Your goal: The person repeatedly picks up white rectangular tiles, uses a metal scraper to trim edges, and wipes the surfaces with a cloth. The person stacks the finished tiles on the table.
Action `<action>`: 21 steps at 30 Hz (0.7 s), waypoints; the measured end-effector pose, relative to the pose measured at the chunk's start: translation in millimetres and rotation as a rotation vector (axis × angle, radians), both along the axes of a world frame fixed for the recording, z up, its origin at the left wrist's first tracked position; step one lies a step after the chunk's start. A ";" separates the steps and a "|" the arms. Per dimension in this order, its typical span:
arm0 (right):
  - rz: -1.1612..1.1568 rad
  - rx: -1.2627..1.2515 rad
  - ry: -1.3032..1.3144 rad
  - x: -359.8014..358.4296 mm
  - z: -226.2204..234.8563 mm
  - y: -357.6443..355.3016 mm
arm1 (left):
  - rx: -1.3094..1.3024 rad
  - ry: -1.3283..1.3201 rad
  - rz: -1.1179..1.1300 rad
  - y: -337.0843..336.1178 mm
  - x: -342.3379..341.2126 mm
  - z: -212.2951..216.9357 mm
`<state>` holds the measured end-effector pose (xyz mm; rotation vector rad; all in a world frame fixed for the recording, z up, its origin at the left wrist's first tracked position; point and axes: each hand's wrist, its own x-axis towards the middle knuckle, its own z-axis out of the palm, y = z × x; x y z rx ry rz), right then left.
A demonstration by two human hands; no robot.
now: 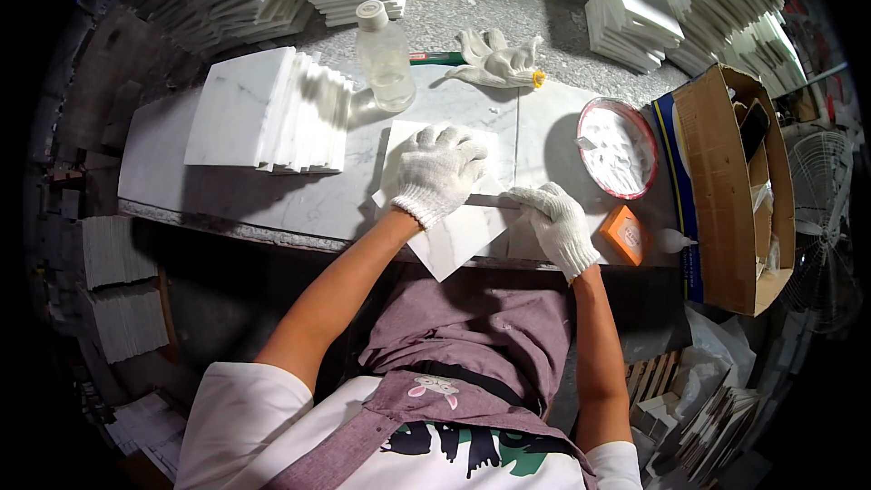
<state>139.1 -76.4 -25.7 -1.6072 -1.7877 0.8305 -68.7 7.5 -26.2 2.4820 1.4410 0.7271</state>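
Observation:
White marble-look tiles lie at the table's front edge: one square tile [392, 159] under my left hand [442, 168], another tile [451, 240] turned cornerwise and jutting over the edge. My left hand, in a white knitted glove, rests on top with its fingers laid out. Close by on the right, my gloved right hand [555, 222] is closed around a thin, grey, flat tool [490, 201] that reaches toward the tiles; its exact kind is hard to make out. A red-rimmed bowl of white paste [619, 150] stands beyond my right hand.
Upright tiles [240, 113] stand at left beside a clear bottle [386, 59]. A spare glove [497, 62] lies behind. Right: an orange square object [625, 236], a small squeeze bottle [671, 240], a cardboard box [726, 191] and a fan [821, 218]. Tile stacks [635, 18] line the back.

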 end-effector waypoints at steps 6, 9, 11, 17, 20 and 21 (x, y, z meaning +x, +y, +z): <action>-0.089 0.065 -0.001 -4.8 -6.8 -8.6 | -0.014 -0.024 -0.005 1.3 -0.4 -2.6; -0.133 0.046 -0.010 -7.3 -10.1 -17.7 | -0.010 0.000 0.009 1.4 0.5 -2.7; -0.153 0.038 0.010 -9.6 -9.3 -17.5 | -0.002 -0.021 -0.002 1.1 0.5 -3.5; -0.203 0.075 0.026 -14.1 -8.1 -17.4 | -0.001 0.033 0.057 -0.4 0.9 -0.9; -0.249 0.046 0.072 -18.6 -10.3 -24.3 | -0.015 -0.012 0.052 -0.4 2.2 -3.4; -0.270 0.030 0.092 -20.3 -11.7 -28.3 | -0.015 -0.015 0.052 -0.3 2.3 -3.9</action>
